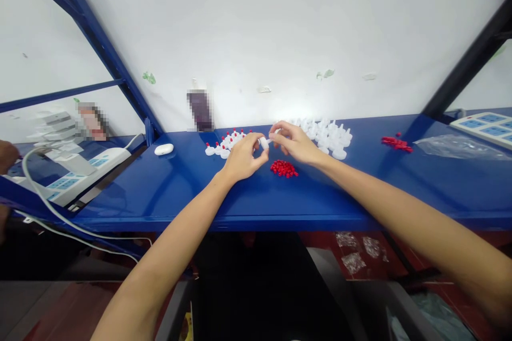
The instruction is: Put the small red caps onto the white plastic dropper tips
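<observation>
Btwn caps (284, 169) & tbl edge (280, 220): gap

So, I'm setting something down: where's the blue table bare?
Left: between the white earbud case and the front edge of the table. Right: between the plain white spouted pieces and the smaller red-cap pile. Crowded: the middle, with the left hand, right hand, red-tipped white pieces and larger red-cap pile.

Single head-worn view, facing forward and down
Looks from the wearer's head, near and above the bare left hand (242, 157) and right hand (298, 143), across the flat glossy blue surface (180, 192) toward the marked white wall (256, 26).
</observation>
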`<state>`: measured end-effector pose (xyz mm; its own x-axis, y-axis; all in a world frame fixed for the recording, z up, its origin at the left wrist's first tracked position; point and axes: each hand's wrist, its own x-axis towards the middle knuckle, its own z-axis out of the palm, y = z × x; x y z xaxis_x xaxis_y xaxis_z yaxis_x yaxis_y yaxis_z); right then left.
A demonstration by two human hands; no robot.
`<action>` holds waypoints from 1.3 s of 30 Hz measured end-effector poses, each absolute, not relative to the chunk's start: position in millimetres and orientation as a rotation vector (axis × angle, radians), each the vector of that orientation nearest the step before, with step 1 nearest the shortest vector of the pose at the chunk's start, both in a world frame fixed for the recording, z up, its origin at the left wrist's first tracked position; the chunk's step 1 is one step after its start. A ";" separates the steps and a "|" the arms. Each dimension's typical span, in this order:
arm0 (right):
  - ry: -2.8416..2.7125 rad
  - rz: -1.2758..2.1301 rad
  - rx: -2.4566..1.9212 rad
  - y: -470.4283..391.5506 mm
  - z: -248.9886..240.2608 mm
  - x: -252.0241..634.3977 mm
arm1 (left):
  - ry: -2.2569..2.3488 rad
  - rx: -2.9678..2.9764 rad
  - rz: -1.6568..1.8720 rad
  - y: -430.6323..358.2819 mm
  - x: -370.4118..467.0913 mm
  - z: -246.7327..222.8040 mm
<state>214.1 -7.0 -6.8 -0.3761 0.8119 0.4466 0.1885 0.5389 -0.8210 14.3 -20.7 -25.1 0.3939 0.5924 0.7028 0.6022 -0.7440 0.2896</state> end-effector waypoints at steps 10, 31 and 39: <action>-2.361 0.802 -1.062 8.2 1.2 243.6 | -1.211 -2.705 -1.348 -23.3 15.4 -25.0; -2.314 0.850 -1.074 17.2 -16.8 239.5 | -1.343 -2.730 -1.221 -25.4 17.5 -27.3; -2.397 0.964 -1.018 17.7 -17.4 240.9 | -1.291 -2.730 -1.279 -23.9 16.2 -27.7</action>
<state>240.9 17.7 -17.4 -0.6743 0.7358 0.0620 0.4881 0.5071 -0.7104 16.2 -23.9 -27.7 0.3885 0.7059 0.5923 0.5987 -0.6820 0.4201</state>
